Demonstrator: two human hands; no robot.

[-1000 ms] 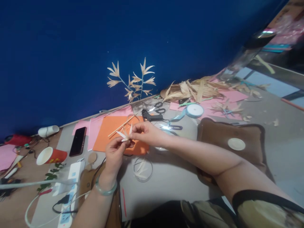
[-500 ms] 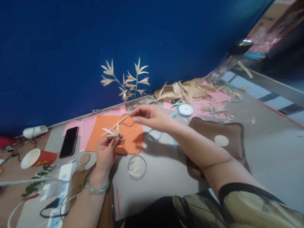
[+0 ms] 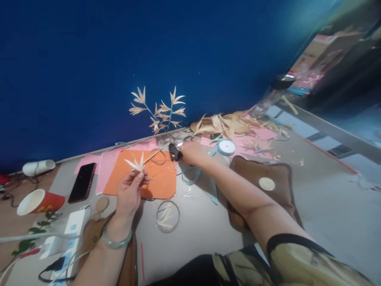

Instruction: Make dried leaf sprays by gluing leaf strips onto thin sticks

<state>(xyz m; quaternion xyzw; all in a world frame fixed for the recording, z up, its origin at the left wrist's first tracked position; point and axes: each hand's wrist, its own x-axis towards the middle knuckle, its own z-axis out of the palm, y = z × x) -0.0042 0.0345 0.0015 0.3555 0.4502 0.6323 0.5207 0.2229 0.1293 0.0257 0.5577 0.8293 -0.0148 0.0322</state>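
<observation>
My left hand (image 3: pixel 131 186) pinches the base of a pale corn-husk flower (image 3: pixel 137 162) with pointed petals, held above a sheet of orange paper (image 3: pixel 116 184). Farther back, my right hand (image 3: pixel 192 151) is closed at a small black tool (image 3: pixel 175 151); its kind is not clear, and the fingers are partly hidden. A thin pale stick (image 3: pixel 154 155) lies across the orange paper, next to a ring-shaped loop (image 3: pixel 158 157). Behind both hands stands a branch of dried husk flowers (image 3: pixel 163 108) on blue stems.
A husk pile (image 3: pixel 226 123) and a light blue ribbon spool (image 3: pixel 226 147) lie right of centre. A brown cushion (image 3: pixel 253 174) is below them. To the left are a phone (image 3: pixel 82 182), a red paper cup (image 3: pixel 41 201) and a power strip (image 3: pixel 73 238) with cables. Loose petals (image 3: pixel 166 216) lie in front.
My right hand has left the pale stick, which now lies on the paper, and moved right and back to the black tool. My left hand still holds the flower. The view has shifted slightly.
</observation>
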